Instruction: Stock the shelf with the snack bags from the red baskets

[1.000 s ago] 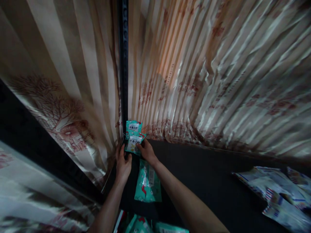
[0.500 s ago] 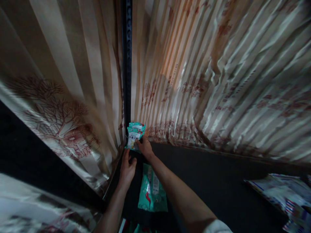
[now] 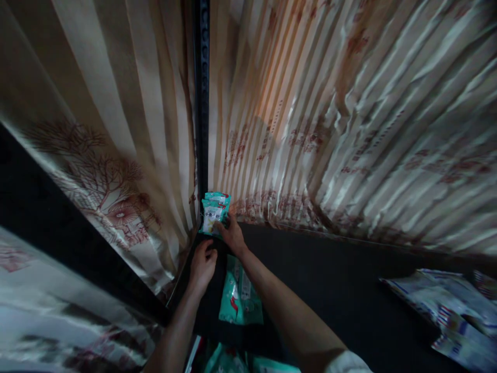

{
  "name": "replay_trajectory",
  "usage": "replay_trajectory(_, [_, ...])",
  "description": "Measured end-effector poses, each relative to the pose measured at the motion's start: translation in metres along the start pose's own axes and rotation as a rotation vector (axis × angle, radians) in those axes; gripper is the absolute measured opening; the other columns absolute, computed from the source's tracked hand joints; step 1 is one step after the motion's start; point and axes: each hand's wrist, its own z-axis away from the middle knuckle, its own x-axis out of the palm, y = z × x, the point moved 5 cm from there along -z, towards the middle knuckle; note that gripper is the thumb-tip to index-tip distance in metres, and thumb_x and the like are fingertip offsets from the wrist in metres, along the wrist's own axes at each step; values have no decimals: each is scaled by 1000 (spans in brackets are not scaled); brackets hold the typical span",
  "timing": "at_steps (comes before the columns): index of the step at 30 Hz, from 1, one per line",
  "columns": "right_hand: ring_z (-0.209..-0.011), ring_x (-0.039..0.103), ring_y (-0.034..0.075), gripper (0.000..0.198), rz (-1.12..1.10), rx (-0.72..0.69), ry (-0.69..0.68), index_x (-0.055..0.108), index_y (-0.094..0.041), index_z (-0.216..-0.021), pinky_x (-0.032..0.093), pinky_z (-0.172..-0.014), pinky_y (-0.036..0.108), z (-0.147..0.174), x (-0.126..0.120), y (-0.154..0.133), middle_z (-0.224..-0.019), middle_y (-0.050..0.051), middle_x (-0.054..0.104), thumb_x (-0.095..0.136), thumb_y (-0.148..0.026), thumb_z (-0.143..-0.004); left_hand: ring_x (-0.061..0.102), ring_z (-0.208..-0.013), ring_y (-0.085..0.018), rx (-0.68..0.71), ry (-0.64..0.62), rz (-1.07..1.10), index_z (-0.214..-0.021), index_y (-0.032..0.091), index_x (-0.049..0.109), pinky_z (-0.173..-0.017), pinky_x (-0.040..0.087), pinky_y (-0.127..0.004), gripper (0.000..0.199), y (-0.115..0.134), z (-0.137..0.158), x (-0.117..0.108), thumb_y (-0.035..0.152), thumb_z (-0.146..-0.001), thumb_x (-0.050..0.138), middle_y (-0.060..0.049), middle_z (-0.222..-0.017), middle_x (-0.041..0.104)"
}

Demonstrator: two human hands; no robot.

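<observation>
Two teal snack packets [image 3: 213, 215] stand, likely propped by the far post [image 3: 203, 103]; right hand [image 3: 233, 235] grips the nearer, left hand [image 3: 202, 265] empty, half-open.

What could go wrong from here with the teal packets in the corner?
The front packet stands on its end against the rear packet, with only the right hand at its edge; it might slump forward if released, since the left hand is below it, holding nothing.

The flat packet lies close to the right forearm in this view, so a low withdrawal could perhaps brush it out of place.
</observation>
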Motion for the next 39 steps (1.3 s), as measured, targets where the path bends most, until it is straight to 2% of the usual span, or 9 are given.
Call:
replay_trajectory(5, [-103, 59, 24, 40, 93, -15, 54, 54, -16, -118, 48, -88, 39, 33, -39, 1, -111, 12, 62, 50, -29, -80, 64, -91, -16, 8, -100, -178, -109, 14, 58, -82, 51, -29, 30, 13, 12, -2, 21, -83, 47, -11, -115, 62])
replay_trajectory(11, [-111, 54, 23, 28, 231, -247, -86, 64, -21, -106, 41, -98, 43, 105, -83, -14, -117, 9, 62, 50, -28, -83, 62, -98, -18, 62, -240, -494, -107, 16, 61, -88, 45, -28, 29, 32, 35, 1, 22, -84, 45, -9, -108, 67])
replay_trajectory(16, [-117, 49, 24, 28, 317, -234, -187, 65, -22, -108, 41, -99, 44, 156, -102, -4, -121, 9, 60, 49, -27, -85, 61, -100, -17, 136, -314, -619, -105, 19, 62, -89, 42, -26, 28, 35, 52, 9, 22, -84, 45, -6, -105, 67])
replay_trajectory(21, [-122, 47, 24, 33, 280, -82, -171, 63, -20, -113, 41, -102, 41, 181, -104, 14, -135, 11, 47, 48, -30, -85, 61, -98, -20, 175, -315, -559, -102, 18, 63, -90, 42, -30, 26, 28, 61, 20, 20, -81, 48, -9, -101, 67])
replay_trajectory(25, [-123, 48, 24, 31, 237, -19, -93, 65, -20, -107, 40, -103, 41, 190, -109, 20, -134, 11, 48, 46, -31, -85, 61, -96, -20, 207, -338, -488, -101, 17, 64, -89, 44, -30, 26, 25, 65, 30, 18, -79, 50, -8, -99, 67])
replay_trajectory(28, [-122, 47, 26, 30, 237, 18, -24, 67, -21, -102, 40, -103, 42, 195, -124, 29, -131, 11, 50, 47, -32, -84, 63, -91, -17, 212, -383, -423, -103, 18, 63, -83, 47, -27, 27, 25, 71, 41, 18, -78, 51, -7, -103, 67])
replay_trajectory(32, [-122, 47, 28, 32, 305, 64, 26, 66, -19, -104, 40, -102, 45, 208, -152, 42, -130, 13, 49, 47, -33, -83, 65, -87, -14, 270, -524, -260, -104, 18, 63, -77, 49, -24, 30, 30, 86, 54, 19, -78, 48, -6, -104, 66])
replay_trajectory(36, [-120, 47, 30, 33, 393, -8, 95, 65, -17, -105, 40, -100, 49, 232, -177, 27, -131, 15, 48, 47, -34, -83, 64, -81, -16, 358, -625, -325, -91, 18, 66, -75, 48, -25, 24, 33, 103, 49, 22, -78, 47, -4, -89, 69])
replay_trajectory(39, [-114, 52, 25, 30, 355, -109, 20, 64, -22, -108, 44, -98, 45, 257, -173, -2, -125, 12, 55, 44, -30, -87, 63, -67, -14, 340, -724, -455, -83, 19, 66, -68, 47, -23, 24, 30, 120, 31, 24, -80, 43, 0, -71, 68])
